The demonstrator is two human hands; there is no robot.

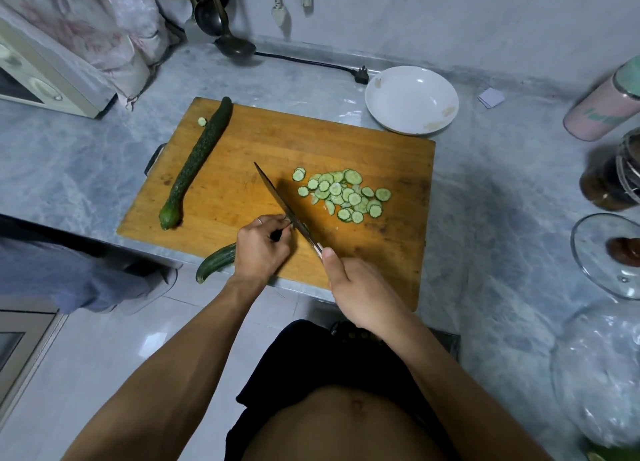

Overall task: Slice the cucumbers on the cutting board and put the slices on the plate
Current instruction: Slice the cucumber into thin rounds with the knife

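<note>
Two cucumbers (199,157), one knife (280,201), one plate (411,100), one cutting board (381,253)

Bare board was left between the whole cucumber (197,159) and the slice pile (343,196), crossed only by the knife (282,202). Open worktop (485,190) lay right of the cutting board (346,142), bounded by jars (611,180) and a glass lid (609,253).

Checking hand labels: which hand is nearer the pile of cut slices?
Right. The right hand grips the knife handle just below the slice pile. The left hand holds the cucumber being cut, farther left, across the blade.
</note>
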